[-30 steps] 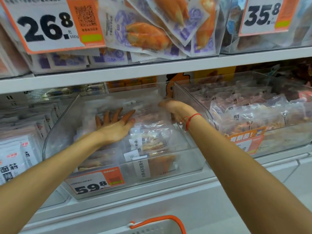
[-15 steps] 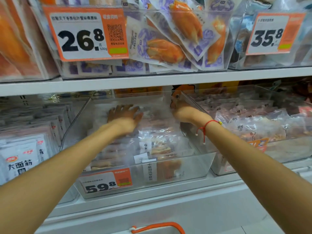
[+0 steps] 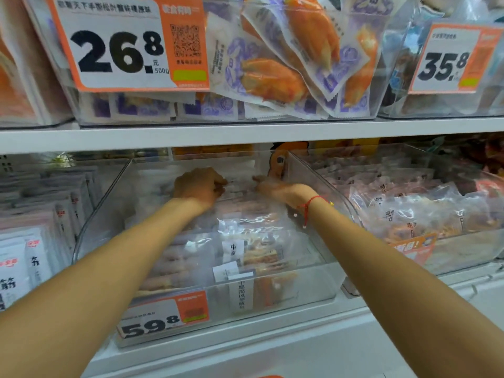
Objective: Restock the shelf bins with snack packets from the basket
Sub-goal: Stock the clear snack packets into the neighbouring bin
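Observation:
A clear plastic shelf bin (image 3: 305, 282) with a 59.8 price tag (image 3: 163, 316) stands on the middle shelf and holds several clear snack packets (image 3: 251, 249). Both my arms reach into it. My left hand (image 3: 199, 186) is at the back of the bin, fingers curled down onto the rear packets (image 3: 240, 186). My right hand (image 3: 275, 185), with a red string on the wrist, is at the back right corner, its fingertips pinching the same rear packets from the right. Of the basket only a sliver of orange handle (image 3: 268, 376) shows at the bottom edge.
A second clear bin (image 3: 463, 257) full of packets stands close on the right. White packets (image 3: 30, 257) stand in rows on the left. The white shelf board (image 3: 245, 132) hangs low above my hands and carries bins tagged 26.8 (image 3: 122, 45) and 35.8 (image 3: 447, 61).
My left hand went from flat with spread fingers to curled, and moved deeper toward the back of the bin. The right hand stayed at the back right corner. My view tilted up.

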The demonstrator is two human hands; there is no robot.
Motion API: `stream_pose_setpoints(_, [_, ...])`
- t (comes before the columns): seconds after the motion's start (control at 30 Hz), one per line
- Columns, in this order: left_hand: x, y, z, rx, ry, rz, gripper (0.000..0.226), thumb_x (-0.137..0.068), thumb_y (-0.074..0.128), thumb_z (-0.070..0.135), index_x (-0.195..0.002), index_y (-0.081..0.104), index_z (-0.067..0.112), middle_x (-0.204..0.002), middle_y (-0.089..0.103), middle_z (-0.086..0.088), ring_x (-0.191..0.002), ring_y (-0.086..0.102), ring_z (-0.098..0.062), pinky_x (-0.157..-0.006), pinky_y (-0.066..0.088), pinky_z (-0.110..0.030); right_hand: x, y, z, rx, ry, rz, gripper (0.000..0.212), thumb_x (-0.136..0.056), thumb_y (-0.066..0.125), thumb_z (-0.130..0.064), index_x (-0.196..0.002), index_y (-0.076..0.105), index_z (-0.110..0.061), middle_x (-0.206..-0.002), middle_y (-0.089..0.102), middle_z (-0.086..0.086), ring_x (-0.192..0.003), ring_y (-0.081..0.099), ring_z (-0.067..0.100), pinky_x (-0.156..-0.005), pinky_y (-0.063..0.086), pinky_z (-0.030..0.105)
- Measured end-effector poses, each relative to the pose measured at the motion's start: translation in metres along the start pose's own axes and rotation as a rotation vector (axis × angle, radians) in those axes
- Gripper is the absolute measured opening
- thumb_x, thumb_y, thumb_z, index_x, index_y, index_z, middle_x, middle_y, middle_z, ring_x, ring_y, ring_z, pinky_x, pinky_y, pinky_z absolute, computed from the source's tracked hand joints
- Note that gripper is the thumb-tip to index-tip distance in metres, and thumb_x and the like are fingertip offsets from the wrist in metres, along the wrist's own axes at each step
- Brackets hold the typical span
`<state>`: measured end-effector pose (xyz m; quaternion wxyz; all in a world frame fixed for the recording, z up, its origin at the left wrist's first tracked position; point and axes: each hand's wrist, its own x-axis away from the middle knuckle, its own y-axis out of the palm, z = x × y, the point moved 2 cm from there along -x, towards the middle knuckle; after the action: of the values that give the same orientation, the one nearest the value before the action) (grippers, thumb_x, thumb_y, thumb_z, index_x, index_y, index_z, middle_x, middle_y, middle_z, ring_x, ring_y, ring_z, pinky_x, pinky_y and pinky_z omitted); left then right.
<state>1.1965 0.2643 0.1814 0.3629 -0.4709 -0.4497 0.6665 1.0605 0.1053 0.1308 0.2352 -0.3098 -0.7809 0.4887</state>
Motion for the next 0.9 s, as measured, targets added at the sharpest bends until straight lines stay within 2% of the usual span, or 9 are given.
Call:
stream_pose_setpoints(0.03, [0.000, -0.003, 0.000, -0.016, 0.026, -0.017, 0.032, -0.096, 0.051, 0.036, -0.126, 0.059, 0.031, -0.134, 0.056, 0.004, -0.120, 0.053, -0.022, -0.095, 0.043, -0.032, 0.025, -0.011, -0.032, 0.051, -0.013, -0.018, 0.052, -0.103, 0.030, -0.025, -0.151, 0.016, -0.013, -0.158, 0.014, 0.005, -0.144, 0.020, 0.022, -0.115, 0.019, 0.028])
stream_pose_setpoints(0.1, [-0.001, -0.009, -0.001, -0.030, 0.090, -0.027, 0.035, -0.094, 0.054, 0.040, -0.127, 0.058, 0.029, -0.135, 0.055, 0.005, -0.122, 0.051, -0.020, -0.097, 0.042, -0.033, 0.053, -0.037, -0.061, 0.145, -0.042, 0.004, 0.051, -0.103, 0.034, -0.024, -0.151, 0.020, -0.017, -0.159, 0.012, 0.007, -0.145, 0.017, 0.026, -0.113, 0.019, 0.030])
stream_pose_setpoints(0.23, [-0.002, -0.017, -0.004, 0.007, 0.154, -0.033, 0.023, -0.088, 0.063, 0.038, -0.108, 0.069, 0.029, -0.121, 0.062, 0.008, -0.108, 0.058, -0.015, -0.083, 0.042, -0.029, 0.059, -0.041, -0.055, 0.183, -0.072, 0.000, 0.037, -0.095, 0.053, -0.029, -0.132, 0.054, -0.030, -0.147, 0.042, 0.003, -0.126, 0.048, 0.023, -0.099, 0.040, 0.025])
stream_pose_setpoints(0.37, [-0.008, -0.009, -0.005, -0.016, 0.161, 0.046, 0.010, -0.087, 0.065, 0.033, -0.093, 0.073, 0.029, -0.115, 0.064, 0.008, -0.104, 0.059, -0.016, -0.079, 0.041, -0.028, 0.044, -0.032, -0.060, 0.192, -0.126, 0.242, 0.019, -0.089, 0.063, -0.030, -0.106, 0.072, -0.028, -0.126, 0.060, 0.000, -0.114, 0.054, 0.024, -0.102, 0.041, 0.034])
stream_pose_setpoints(0.5, [-0.015, -0.003, -0.004, -0.055, 0.120, 0.040, 0.010, -0.088, 0.064, 0.032, -0.092, 0.072, 0.029, -0.116, 0.063, 0.005, -0.105, 0.058, -0.020, -0.079, 0.041, -0.029, 0.032, -0.030, -0.060, 0.146, -0.098, 0.227, 0.016, -0.089, 0.065, -0.022, -0.099, 0.075, -0.028, -0.118, 0.066, 0.000, -0.106, 0.061, 0.023, -0.097, 0.048, 0.035])
stream_pose_setpoints(0.6, [-0.009, -0.014, 0.001, -0.032, 0.147, -0.014, 0.021, -0.093, 0.056, 0.037, -0.103, 0.070, 0.026, -0.121, 0.062, 0.003, -0.106, 0.057, -0.020, -0.078, 0.040, -0.028, 0.048, -0.044, -0.064, 0.163, -0.119, 0.165, 0.025, -0.094, 0.057, -0.030, -0.116, 0.067, -0.025, -0.131, 0.056, 0.003, -0.114, 0.055, 0.026, -0.102, 0.044, 0.033])
stream_pose_setpoints(0.67, [0.000, -0.023, 0.004, 0.038, 0.171, -0.091, 0.032, -0.093, 0.050, 0.047, -0.114, 0.065, 0.029, -0.127, 0.057, 0.005, -0.111, 0.055, -0.020, -0.086, 0.043, -0.029, 0.062, -0.051, -0.061, 0.201, -0.157, 0.191, 0.030, -0.094, 0.055, -0.035, -0.122, 0.062, -0.030, -0.136, 0.052, 0.000, -0.116, 0.054, 0.022, -0.099, 0.042, 0.027])
stream_pose_setpoints(0.8, [0.018, -0.024, 0.006, -0.046, 0.212, -0.360, 0.044, -0.088, 0.052, 0.056, -0.126, 0.054, 0.034, -0.132, 0.049, 0.007, -0.117, 0.049, -0.018, -0.095, 0.042, -0.030, 0.093, -0.044, -0.056, 0.192, -0.211, -0.022, 0.037, -0.087, 0.064, -0.038, -0.123, 0.061, -0.028, -0.121, 0.054, -0.007, -0.103, 0.053, 0.013, -0.090, 0.044, 0.025])
stream_pose_setpoints(0.9, [0.014, -0.023, 0.014, -0.075, 0.187, -0.267, 0.037, -0.087, 0.061, 0.049, -0.119, 0.058, 0.031, -0.121, 0.058, 0.006, -0.105, 0.054, -0.017, -0.082, 0.043, -0.026, 0.092, -0.041, -0.060, 0.197, -0.236, 0.093, 0.024, -0.082, 0.072, -0.028, -0.105, 0.071, -0.019, -0.107, 0.067, -0.001, -0.093, 0.060, 0.016, -0.084, 0.051, 0.030])
